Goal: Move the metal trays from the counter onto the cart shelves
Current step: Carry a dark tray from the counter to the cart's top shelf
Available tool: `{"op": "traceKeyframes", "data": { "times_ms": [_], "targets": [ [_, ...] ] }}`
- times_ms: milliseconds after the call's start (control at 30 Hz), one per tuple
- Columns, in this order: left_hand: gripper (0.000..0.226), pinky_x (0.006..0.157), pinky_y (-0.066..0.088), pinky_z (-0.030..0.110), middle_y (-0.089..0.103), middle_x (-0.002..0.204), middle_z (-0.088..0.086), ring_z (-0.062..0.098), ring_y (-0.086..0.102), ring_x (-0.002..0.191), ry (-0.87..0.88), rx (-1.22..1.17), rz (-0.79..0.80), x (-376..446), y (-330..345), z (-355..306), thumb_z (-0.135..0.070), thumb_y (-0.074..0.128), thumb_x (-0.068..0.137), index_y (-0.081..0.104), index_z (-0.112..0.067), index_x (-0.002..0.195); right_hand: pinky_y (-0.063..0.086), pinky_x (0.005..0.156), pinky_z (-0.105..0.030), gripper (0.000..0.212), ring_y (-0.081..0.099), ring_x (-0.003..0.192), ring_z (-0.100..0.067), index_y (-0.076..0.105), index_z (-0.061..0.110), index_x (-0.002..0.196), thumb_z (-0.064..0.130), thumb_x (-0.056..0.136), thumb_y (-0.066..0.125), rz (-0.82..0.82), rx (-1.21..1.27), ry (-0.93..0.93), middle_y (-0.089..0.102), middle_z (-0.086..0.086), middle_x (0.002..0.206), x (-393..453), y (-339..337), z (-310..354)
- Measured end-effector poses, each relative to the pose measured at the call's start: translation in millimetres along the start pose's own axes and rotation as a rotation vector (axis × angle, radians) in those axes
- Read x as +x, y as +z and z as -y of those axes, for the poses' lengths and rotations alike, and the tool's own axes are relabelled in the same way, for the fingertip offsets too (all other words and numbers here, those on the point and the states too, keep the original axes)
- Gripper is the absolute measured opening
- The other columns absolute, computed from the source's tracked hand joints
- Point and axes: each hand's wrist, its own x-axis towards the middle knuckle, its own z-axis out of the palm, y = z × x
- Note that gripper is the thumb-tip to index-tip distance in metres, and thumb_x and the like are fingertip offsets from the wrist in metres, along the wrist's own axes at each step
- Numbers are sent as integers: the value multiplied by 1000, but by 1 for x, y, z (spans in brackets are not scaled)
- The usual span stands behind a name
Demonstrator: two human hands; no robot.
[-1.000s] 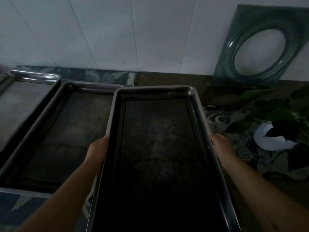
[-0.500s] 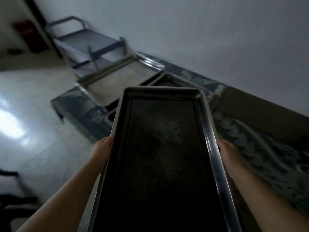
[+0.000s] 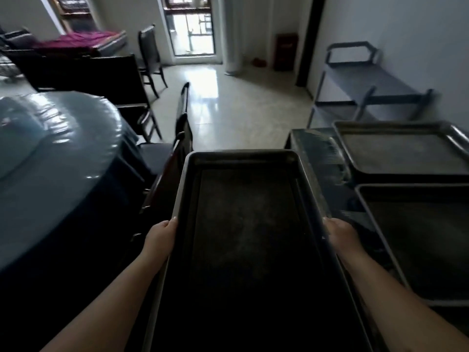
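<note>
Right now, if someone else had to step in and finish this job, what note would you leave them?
Left hand and right hand each grip a long side of one dark metal tray, carried level in the air.
Two more trays remain on the counter to the right: the near tray and the far tray.
The cart stands beyond them by the wall; its visible shelves hold nothing.
Done: one tray lifted. Left: shelve it, then the other two.

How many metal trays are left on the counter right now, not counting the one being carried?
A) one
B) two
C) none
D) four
B: two trays sit on the counter at right, the far tray and the near tray, while the left hand and right hand grip the carried tray by its long sides.
</note>
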Motion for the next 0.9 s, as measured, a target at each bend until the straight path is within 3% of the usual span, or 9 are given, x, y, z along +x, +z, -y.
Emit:
{"op": "traceKeyframes", "data": {
  "times_ms": [133, 267, 433, 533, 667, 900],
  "targets": [
    [53, 57, 49, 29, 75, 66, 2, 20, 72, 66, -41, -38, -56, 10, -21, 15, -48, 50, 97, 76, -10, 71, 39, 66, -35, 36, 58, 80, -27, 65, 4, 82, 30, 97, 45, 34, 2, -27, 64, -14, 86, 10, 23, 26],
    [50, 57, 47, 28, 74, 66, -6, 13, 71, 65, -41, -53, -56, 32, -7, 5, -50, 48, 97, 76, -17, 71, 41, 67, -36, 38, 59, 75, -30, 63, 2, 74, 29, 96, 48, -7, 26, -24, 64, -16, 78, 35, 18, 29],
    [45, 57, 44, 27, 72, 67, -5, 14, 68, 71, -7, -41, -59, 81, 35, -28, -50, 50, 96, 73, -24, 68, 40, 57, -29, 36, 59, 71, -21, 63, 9, 71, 31, 95, 47, -36, 53, 1, 64, -8, 75, 88, 1, 26],
    [43, 59, 44, 28, 71, 70, -4, 16, 67, 73, 26, -35, -71, 113, 59, -60, -47, 50, 97, 71, -26, 67, 40, 58, -28, 37, 58, 69, -23, 62, 4, 72, 27, 96, 47, -47, 68, -20, 63, -10, 73, 130, -12, 38],
    [49, 64, 51, 34, 73, 76, 7, 24, 69, 74, 56, 11, -79, 153, 79, -95, -49, 47, 97, 75, -16, 74, 40, 60, -31, 39, 57, 68, -26, 61, -3, 73, 27, 95, 48, -61, 75, -46, 61, -13, 70, 183, -27, 60],
    [53, 59, 49, 32, 72, 67, 8, 21, 67, 64, 40, 2, -109, 238, 98, -125, -49, 48, 95, 72, -9, 71, 38, 56, -27, 37, 56, 65, -18, 62, 7, 69, 29, 95, 47, -38, 47, -25, 61, -6, 67, 268, -14, 97]
  ]
}}
